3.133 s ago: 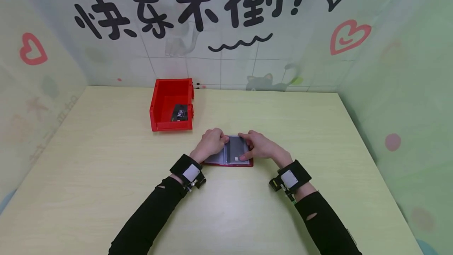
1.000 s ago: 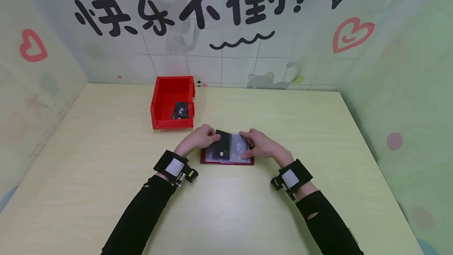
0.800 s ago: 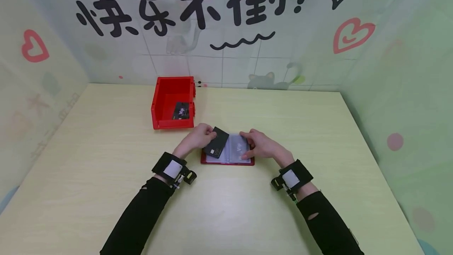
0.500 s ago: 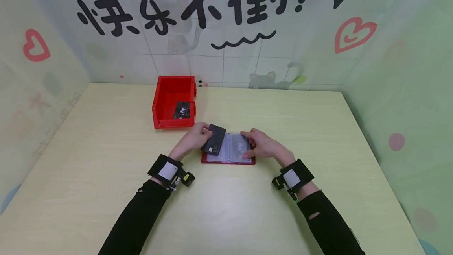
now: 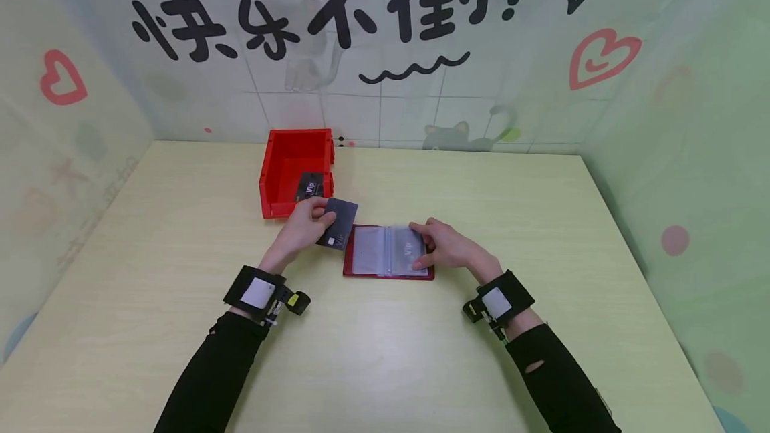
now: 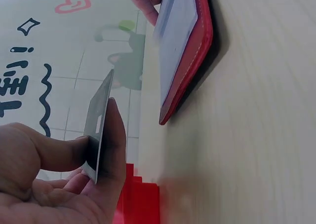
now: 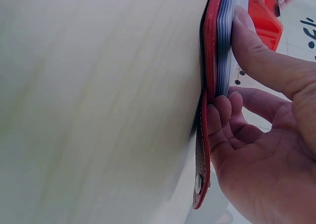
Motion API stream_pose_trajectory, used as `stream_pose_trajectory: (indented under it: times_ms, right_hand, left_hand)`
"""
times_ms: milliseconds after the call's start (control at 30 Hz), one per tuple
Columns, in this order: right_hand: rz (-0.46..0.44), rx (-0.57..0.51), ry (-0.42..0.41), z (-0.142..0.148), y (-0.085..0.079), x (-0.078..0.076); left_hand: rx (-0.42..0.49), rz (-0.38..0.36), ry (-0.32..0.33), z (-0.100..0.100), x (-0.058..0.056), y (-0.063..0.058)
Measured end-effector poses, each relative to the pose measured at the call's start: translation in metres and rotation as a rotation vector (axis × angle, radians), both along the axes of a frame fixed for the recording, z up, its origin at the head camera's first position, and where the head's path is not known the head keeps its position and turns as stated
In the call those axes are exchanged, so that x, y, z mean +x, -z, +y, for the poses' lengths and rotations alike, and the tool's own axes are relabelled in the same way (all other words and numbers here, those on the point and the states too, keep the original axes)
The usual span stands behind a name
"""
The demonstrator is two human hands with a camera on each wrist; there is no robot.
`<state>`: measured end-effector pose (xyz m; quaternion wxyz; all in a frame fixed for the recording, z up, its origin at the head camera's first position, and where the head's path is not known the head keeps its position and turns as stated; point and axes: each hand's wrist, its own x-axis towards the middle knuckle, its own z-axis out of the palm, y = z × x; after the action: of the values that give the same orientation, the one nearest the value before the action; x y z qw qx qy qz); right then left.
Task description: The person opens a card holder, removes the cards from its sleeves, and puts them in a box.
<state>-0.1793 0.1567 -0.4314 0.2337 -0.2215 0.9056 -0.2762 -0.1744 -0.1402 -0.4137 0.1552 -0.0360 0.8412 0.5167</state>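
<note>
Left hand point(image 5: 303, 224): thumb and fingers pinched on a dark VIP card point(image 5: 340, 222), pale square toward its lower corner. The left wrist view gives the card nearly edge-on, held up off the table point(image 5: 385, 353) and apart from the red card holder point(image 5: 385, 277), just left of it. Holder lies open on the table, clear sleeves point(image 5: 368, 250) facing up; pale VIP lettering shows at its right-hand sleeve. Right hand point(image 5: 448, 246): clamped on the holder's right edge, thumb on the top sleeve, other fingers bent in against the edge; right wrist view shows the stack of sleeves side-on and a red strap point(image 7: 201, 184) with a metal snap jutting out beside the fingers. Red bin point(image 5: 277, 210) beyond the left hand, toward the back of the table; black Vip card point(image 5: 311, 184) inside, near its front right corner. Left hand overlaps the bin's front wall in the head view; contact cannot be told. Black wristbands point(image 5: 257, 293) on both arms, black sleeves point(image 5: 210, 373) behind. Lettered backdrop point(image 5: 337, 112) behind the table.
</note>
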Motion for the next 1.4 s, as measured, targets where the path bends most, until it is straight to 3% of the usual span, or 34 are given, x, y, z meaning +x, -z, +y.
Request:
stream_pose_trajectory:
  times_ms: [467,733,1067,1200,1400]
  right_hand:
    - [0.001,0.0,-0.002,0.0,0.0,0.0]
    - [0.008,0.0,-0.005,0.002,0.0,0.0]
    - [0.002,-0.001,-0.005,0.002,0.0,-0.001]
    - [-0.005,0.0,0.006,0.002,0.0,-0.001]
    - [-0.004,0.005,0.005,0.002,0.0,-0.001]
  left_hand:
    - [0.059,0.119,-0.154,-0.03,-0.009,-0.011]
    - [0.05,0.159,-0.253,-0.029,-0.023,-0.016]
    - [-0.018,0.166,-0.334,-0.03,-0.046,-0.014]
    - [-0.074,0.149,-0.325,-0.029,-0.055,-0.015]
    - [-0.117,0.107,-0.247,-0.028,-0.065,-0.016]
